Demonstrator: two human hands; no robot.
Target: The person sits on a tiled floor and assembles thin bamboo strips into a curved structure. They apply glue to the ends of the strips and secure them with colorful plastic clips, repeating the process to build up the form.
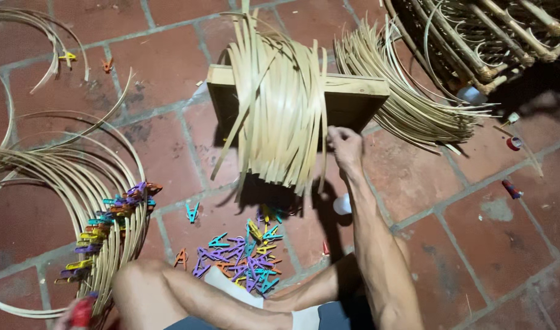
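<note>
Here the right hand (345, 145) reaches far forward to a bundle of flat bamboo strips (280, 107) draped over a wooden frame (359, 98) that stands on the brick floor (494, 238); its fingers pinch the rightmost strip at the bundle's edge, so the grip is closed on a strip. The strips hang down the near side of the frame, their ends loose above the floor. The left hand (78, 313) sits at the near left corner, mostly cut off by the picture's edge and blurred; it touches a hoop (109, 244) of curved strips, but whether its grip is closed cannot be told. A row of coloured clips (112, 214) is pinned along that hoop. More clips lie in a loose pile (246, 253) on the floor, near the person's bent knee (136, 281) and below the hanging strips. To the right of the frame, a second sheaf (408, 91) of strips fans across the floor, and a woven basket (481, 36) sits at the far right.
</note>
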